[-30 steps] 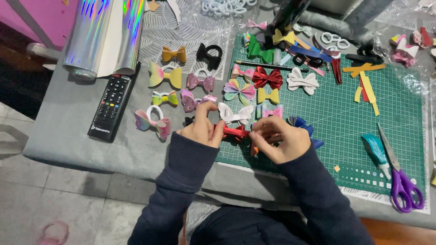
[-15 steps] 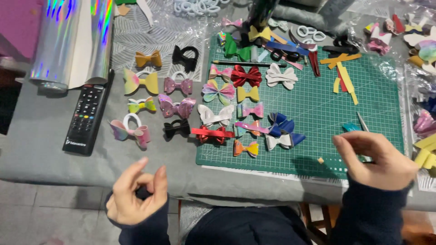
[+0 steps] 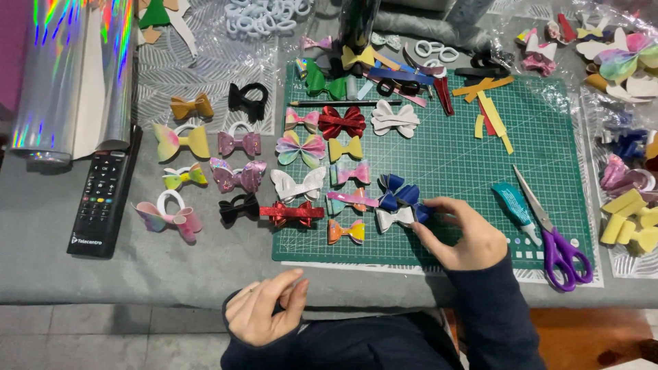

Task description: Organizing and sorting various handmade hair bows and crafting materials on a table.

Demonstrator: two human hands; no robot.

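Many small bows lie in rows on a green cutting mat [image 3: 480, 171] and on the grey cloth beside it. My right hand [image 3: 460, 235] rests on the mat's front part, its fingertips pinching the lower edge of a blue bow [image 3: 401, 195], right beside a white bow [image 3: 393, 218]. My left hand [image 3: 264, 312] hovers at the table's front edge, fingers loosely curled and holding nothing. A red glitter bow [image 3: 291, 213] lies at the mat's left edge, above that hand.
Purple-handled scissors [image 3: 556, 236] and a teal glue tube [image 3: 514, 205] lie right of my right hand. A black remote [image 3: 101, 199] and holographic foil rolls [image 3: 68, 75] sit at the left. White rings [image 3: 264, 17], strips and cut shapes fill the back and right.
My right hand has moved left across the mat to the blue and white bows. My left hand stays low at the front edge, turned a little.
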